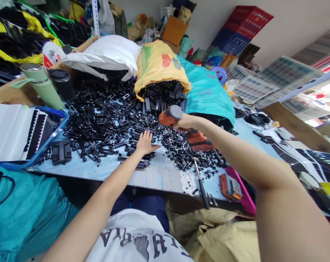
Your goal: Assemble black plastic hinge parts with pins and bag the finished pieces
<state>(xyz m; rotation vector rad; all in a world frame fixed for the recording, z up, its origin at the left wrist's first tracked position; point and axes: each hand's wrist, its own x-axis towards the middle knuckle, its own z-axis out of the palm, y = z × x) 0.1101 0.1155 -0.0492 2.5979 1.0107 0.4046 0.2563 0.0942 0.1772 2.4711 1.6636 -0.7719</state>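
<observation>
Two bare hands were over the blue table [165, 176]: the left hand [145, 142] lay open, palm down and fingers spread, on a few flat black plastic parts [132, 140] at the near edge of the big black heap [99, 112], which spread from its nine o'clock round to its twelve. The right hand [185, 122], near the left at about its two o'clock but apart from it, was clenched around an orange cordless driver [169, 115] whose grey end pointed toward ten o'clock above the parts. A hammer [201, 183] lay at the left hand's five o'clock, past a scatter of small pins [178, 145].
</observation>
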